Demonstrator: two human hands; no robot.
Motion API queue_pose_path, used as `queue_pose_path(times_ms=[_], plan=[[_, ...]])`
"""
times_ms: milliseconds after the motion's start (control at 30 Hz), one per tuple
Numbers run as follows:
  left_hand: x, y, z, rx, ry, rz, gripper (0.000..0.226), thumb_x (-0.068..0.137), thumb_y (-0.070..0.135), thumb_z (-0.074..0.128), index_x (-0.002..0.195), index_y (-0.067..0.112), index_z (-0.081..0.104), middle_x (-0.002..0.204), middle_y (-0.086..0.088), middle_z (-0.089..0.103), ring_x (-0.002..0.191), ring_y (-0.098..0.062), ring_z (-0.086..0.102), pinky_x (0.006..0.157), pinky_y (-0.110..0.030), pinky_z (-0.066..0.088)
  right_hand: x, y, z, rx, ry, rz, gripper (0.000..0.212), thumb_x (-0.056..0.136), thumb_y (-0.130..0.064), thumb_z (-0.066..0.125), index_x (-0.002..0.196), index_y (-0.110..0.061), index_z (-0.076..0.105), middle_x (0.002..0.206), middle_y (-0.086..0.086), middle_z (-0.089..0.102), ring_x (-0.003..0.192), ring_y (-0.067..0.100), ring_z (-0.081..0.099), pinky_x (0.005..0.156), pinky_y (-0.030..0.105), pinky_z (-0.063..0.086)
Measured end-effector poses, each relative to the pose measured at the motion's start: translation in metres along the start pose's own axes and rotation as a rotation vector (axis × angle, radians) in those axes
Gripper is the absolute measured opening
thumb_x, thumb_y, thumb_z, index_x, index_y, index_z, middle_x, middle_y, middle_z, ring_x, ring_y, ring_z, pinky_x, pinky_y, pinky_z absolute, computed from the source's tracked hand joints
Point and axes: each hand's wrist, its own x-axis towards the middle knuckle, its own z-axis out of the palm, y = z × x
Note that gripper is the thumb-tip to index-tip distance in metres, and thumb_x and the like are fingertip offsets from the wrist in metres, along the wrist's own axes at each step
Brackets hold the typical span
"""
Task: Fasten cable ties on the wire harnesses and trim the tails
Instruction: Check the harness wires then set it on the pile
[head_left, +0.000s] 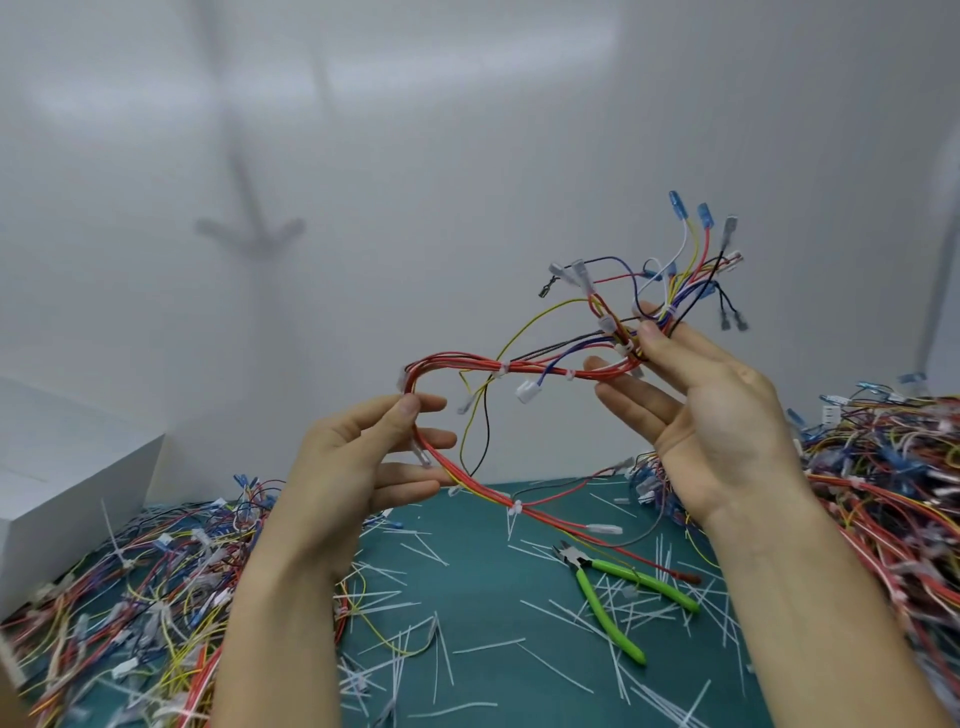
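I have the harness (540, 370) held up in mid-frame, in front of the white wall and well above the mat (467, 561). The left hand (358, 467) pinches the red loop at its left end between thumb and forefinger; the other fingers lie straight beneath the wires. The right hand (711, 415), palm towards me, pinches the bundle where the wires fan out, thumb against fingertip, the remaining fingers spread loose. Blue terminals (675, 200) stick up above that hand, towards the upper right.

White ties (501, 370) show on the red run between my hands, and another sits lower, where a branch of the harness drops to the mat. That branch trails right and ends just beside the handles of the cutters (608, 618), which lie on the mat right of centre with their jaws pointing up-left.

Bare mat shows only as a strip down the lower centre, strewn with cut tails (488, 646). The left pile (156, 582) of harnesses crowds it from the lower left, passing under my left forearm; the right pile (883, 509) rises behind my right wrist to the frame's right edge. A white box (67, 467) stands at the left edge, against the wall.
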Motion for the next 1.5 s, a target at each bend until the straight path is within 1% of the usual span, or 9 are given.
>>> queue_pose_path(times_ms=[267, 400, 533, 600, 733, 900, 1100, 1367, 1500], plan=[[0.008, -0.026, 0.005, 0.407, -0.184, -0.211, 0.016, 0.095, 0.022, 0.064, 0.099, 0.028, 0.077, 0.096, 0.001, 0.077, 0.093, -0.024, 0.073, 0.075, -0.027, 0.058, -0.002, -0.003, 0.0, -0.144, 0.013, -0.091, 0.014, 0.092, -0.017, 0.067, 0.085, -0.022, 0.078, 0.085, 0.002, 0.078, 0.063, 0.018, 0.074, 0.053, 0.023, 0.056], [0.01, -0.028, 0.008, 0.731, -0.42, -0.143, 0.036, 0.094, 0.0, 0.055, 0.113, 0.025, 0.072, 0.085, 0.002, 0.061, 0.078, -0.014, 0.052, 0.074, -0.028, 0.045, -0.001, 0.003, 0.0, -0.291, 0.024, -0.189, 0.011, 0.093, -0.019, 0.067, 0.096, -0.025, 0.076, 0.082, -0.004, 0.078, 0.057, 0.011, 0.07, 0.049, 0.018, 0.052], [0.005, -0.017, 0.01, 0.713, -0.472, -0.108, 0.076, 0.09, -0.004, 0.054, 0.149, 0.039, 0.034, 0.143, 0.013, 0.049, 0.13, 0.0, 0.045, 0.105, -0.022, 0.036, 0.001, 0.01, -0.001, -0.414, 0.004, -0.245, 0.016, 0.093, -0.018, 0.067, 0.102, -0.029, 0.075, 0.081, -0.007, 0.078, 0.056, 0.011, 0.07, 0.045, 0.016, 0.048], [-0.002, -0.007, 0.014, 0.559, -0.464, -0.033, 0.084, 0.087, -0.002, 0.061, 0.15, 0.044, 0.028, 0.152, 0.018, 0.038, 0.139, 0.002, 0.035, 0.106, -0.017, 0.033, 0.001, 0.013, -0.002, -0.457, -0.015, -0.244, 0.017, 0.093, -0.018, 0.068, 0.102, -0.03, 0.074, 0.08, -0.008, 0.078, 0.057, 0.011, 0.071, 0.044, 0.016, 0.047], [-0.007, 0.011, 0.022, 0.336, -0.339, 0.168, 0.08, 0.072, 0.017, 0.067, 0.143, 0.041, 0.041, 0.143, 0.023, 0.05, 0.132, 0.008, 0.044, 0.105, -0.015, 0.037, 0.003, 0.016, -0.002, -0.578, -0.051, -0.268, 0.017, 0.09, -0.023, 0.071, 0.103, -0.032, 0.076, 0.08, -0.012, 0.077, 0.065, 0.008, 0.073, 0.049, 0.017, 0.048], [-0.007, 0.015, 0.031, 0.446, -0.234, 0.231, 0.051, 0.078, 0.025, 0.082, 0.125, 0.032, 0.063, 0.117, 0.016, 0.069, 0.109, 0.004, 0.063, 0.103, -0.027, 0.049, 0.0, 0.019, 0.002, -0.767, -0.07, -0.335, 0.025, 0.084, -0.038, 0.076, 0.109, -0.039, 0.076, 0.083, -0.017, 0.075, 0.074, 0.006, 0.071, 0.072, 0.044, 0.059], [-0.004, 0.01, 0.045, 0.495, -0.208, 0.255, 0.033, 0.079, 0.032, 0.081, 0.111, 0.032, 0.073, 0.099, 0.015, 0.076, 0.095, -0.004, 0.071, 0.092, -0.038, 0.056, -0.005, 0.015, 0.008, -0.677, -0.174, -0.321, 0.023, 0.083, -0.029, 0.077, 0.106, -0.035, 0.078, 0.084, -0.006, 0.075, 0.071, 0.016, 0.069, 0.056, 0.021, 0.052], [-0.004, 0.014, 0.049, 0.395, -0.097, 0.368, 0.03, 0.075, 0.026, 0.085, 0.102, 0.03, 0.075, 0.091, 0.014, 0.077, 0.091, -0.002, 0.071, 0.087, -0.037, 0.057, -0.011, 0.014, 0.015, -0.596, -0.245, -0.294, 0.014, 0.083, -0.025, 0.077, 0.095, -0.032, 0.077, 0.084, -0.004, 0.076, 0.072, 0.012, 0.073, 0.054, 0.02, 0.055], [-0.002, 0.013, 0.05, 0.26, -0.018, 0.395, 0.025, 0.075, 0.021, 0.083, 0.096, 0.033, 0.075, 0.086, 0.012, 0.077, 0.085, -0.005, 0.073, 0.077, -0.02, 0.056, -0.011, 0.01, 0.015, -0.557, -0.271, -0.222, 0.024, 0.089, -0.034, 0.069, 0.11, -0.024, 0.071, 0.097, -0.005, 0.074, 0.083, 0.01, 0.073, 0.058, 0.022, 0.057]])
